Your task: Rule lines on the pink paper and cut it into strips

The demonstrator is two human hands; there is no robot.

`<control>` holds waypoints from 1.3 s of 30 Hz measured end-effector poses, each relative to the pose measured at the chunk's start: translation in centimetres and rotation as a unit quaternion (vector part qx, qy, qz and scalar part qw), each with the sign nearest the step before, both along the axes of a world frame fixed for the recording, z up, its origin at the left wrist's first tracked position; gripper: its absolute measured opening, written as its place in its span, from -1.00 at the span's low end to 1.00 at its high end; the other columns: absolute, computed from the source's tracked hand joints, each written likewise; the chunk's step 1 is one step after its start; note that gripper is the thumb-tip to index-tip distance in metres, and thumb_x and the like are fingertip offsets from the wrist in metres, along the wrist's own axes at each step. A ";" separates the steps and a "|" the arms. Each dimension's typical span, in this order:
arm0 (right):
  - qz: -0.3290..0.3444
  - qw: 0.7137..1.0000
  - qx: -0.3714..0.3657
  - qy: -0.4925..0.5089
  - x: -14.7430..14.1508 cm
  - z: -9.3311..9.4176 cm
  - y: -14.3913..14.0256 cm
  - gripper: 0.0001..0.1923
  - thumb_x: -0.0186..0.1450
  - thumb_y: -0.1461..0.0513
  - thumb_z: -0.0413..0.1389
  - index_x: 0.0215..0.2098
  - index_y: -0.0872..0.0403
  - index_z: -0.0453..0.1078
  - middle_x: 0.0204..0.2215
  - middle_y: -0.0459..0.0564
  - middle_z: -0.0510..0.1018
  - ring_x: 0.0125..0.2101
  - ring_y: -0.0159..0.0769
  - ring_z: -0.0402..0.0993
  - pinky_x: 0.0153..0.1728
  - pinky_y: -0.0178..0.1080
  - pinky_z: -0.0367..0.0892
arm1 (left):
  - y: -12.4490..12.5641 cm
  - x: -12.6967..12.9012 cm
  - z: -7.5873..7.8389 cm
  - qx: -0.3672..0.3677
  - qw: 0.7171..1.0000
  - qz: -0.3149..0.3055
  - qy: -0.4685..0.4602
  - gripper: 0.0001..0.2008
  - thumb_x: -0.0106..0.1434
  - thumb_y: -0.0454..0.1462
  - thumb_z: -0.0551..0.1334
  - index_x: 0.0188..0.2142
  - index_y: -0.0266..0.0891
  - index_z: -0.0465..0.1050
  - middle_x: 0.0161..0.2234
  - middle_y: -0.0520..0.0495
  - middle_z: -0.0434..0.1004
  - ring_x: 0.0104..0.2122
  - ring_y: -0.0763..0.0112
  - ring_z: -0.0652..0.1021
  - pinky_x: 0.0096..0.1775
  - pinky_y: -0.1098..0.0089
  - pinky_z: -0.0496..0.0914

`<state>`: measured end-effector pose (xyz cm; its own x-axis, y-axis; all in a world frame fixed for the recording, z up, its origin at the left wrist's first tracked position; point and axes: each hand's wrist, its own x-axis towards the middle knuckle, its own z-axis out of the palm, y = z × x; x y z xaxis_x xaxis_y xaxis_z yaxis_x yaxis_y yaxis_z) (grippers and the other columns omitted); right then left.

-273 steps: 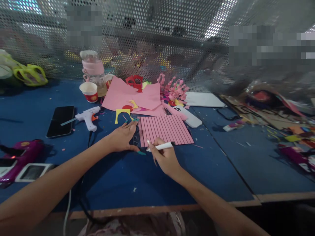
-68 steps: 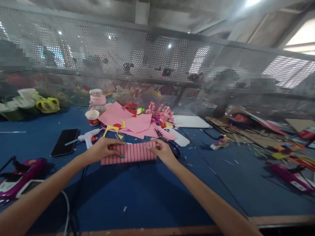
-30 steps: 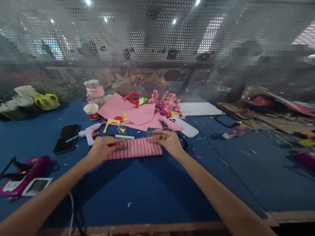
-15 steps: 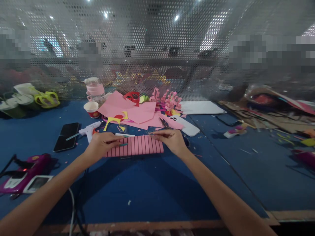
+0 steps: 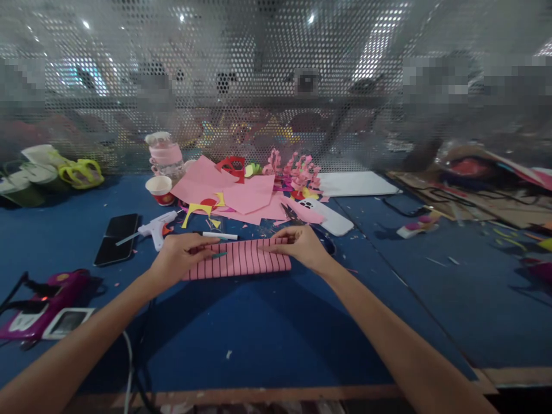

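Your L hand (image 5: 176, 256) and R hand (image 5: 304, 248) both have fingers clamped on the striped pink paper (image 5: 242, 258) — it's btwn & under them; white marker (image 5: 221, 236) just beyond L fingers, glue gun (image 5: 156, 229) to their L.

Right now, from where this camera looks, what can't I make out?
In the head view:
Striped pink paper: part of its left end, covered by the left hand.
Scissors: their middle, behind the right hand.
Shapes beyond the mesh screen: blurred by the mesh.
Purple thing at far right: cut off by the picture's edge.
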<state>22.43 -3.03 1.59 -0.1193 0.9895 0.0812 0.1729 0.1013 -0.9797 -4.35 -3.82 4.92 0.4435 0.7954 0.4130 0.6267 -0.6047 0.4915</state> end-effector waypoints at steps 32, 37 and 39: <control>-0.026 0.992 0.077 0.096 -0.2 0.8 -0.3 -0.88 -0.01 0.18 0.25 -0.47 0.00 0.55 -0.43 -0.04 0.65 -0.34 -0.20 0.60 -0.23 -0.16 0.48 | 0.5 -0.2 0.0 -0.043 0.994 0.017 -0.098 -0.81 0.09 -0.19 0.28 -0.36 -0.20 0.62 -0.46 -0.09 0.63 -0.50 0.38 0.57 -0.45 0.46 0.44; -0.024 0.993 0.092 0.072 0.0 0.6 -0.2 -0.87 0.02 0.16 0.24 -0.45 -0.02 0.56 -0.41 -0.04 0.65 -0.32 -0.19 0.59 -0.21 -0.13 0.47 | 0.5 -0.2 0.1 -0.050 0.993 0.019 -0.103 -0.83 0.08 -0.20 0.27 -0.36 -0.16 0.62 -0.44 -0.07 0.64 -0.48 0.38 0.58 -0.43 0.46 0.45; -0.025 0.993 0.092 0.069 0.0 0.6 -0.1 -0.87 0.02 0.15 0.24 -0.45 -0.02 0.56 -0.41 -0.04 0.65 -0.32 -0.19 0.59 -0.21 -0.13 0.46 | 0.4 -0.1 0.1 -0.060 0.993 0.018 -0.102 -0.82 0.10 -0.20 0.25 -0.35 -0.16 0.61 -0.43 -0.06 0.64 -0.47 0.38 0.58 -0.42 0.47 0.45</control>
